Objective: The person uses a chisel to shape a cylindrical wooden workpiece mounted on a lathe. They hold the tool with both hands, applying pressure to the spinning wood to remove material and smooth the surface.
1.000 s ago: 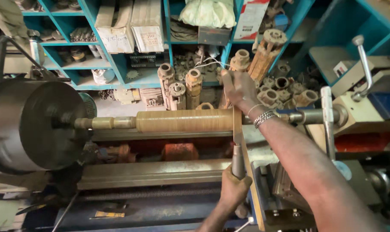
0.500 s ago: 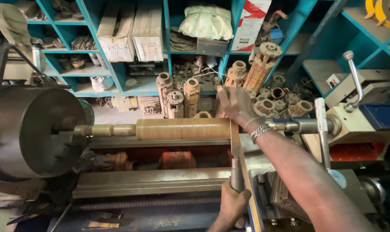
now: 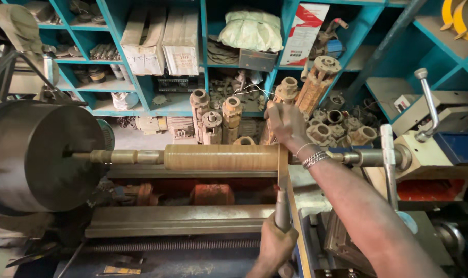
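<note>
Lathe setup, wooden cylinder mounted between the big dark chuck and the tailstock shaft.

Left hand: fingers clamped around the grey handle of a long turning tool. The tool runs straight up from the fist and its tip meets the cylinder's end nearest both hands.

Right hand: reached over the work, just behind and above that same end. Fingers look loosely spread, resting at or near the top of the tool; can't tell whether they actually grip it or only steady it. Metal bracelet on the wrist, directly over the tailstock shaft.

Cylinder stretches away from the fingers toward the chuck, surface smooth and even, with a narrower stepped spindle past its far end.

Judgement: the step looks like working the cylinder's end face or shoulder, tool already in contact. The next move calls for a firm low grip, steady guidance at the top, light controlled feed, and keeping the bracelet and forearm off the rotating shaft.

Behind the right fingers: blue shelves and a cluster of flanged wooden pieces.
</note>
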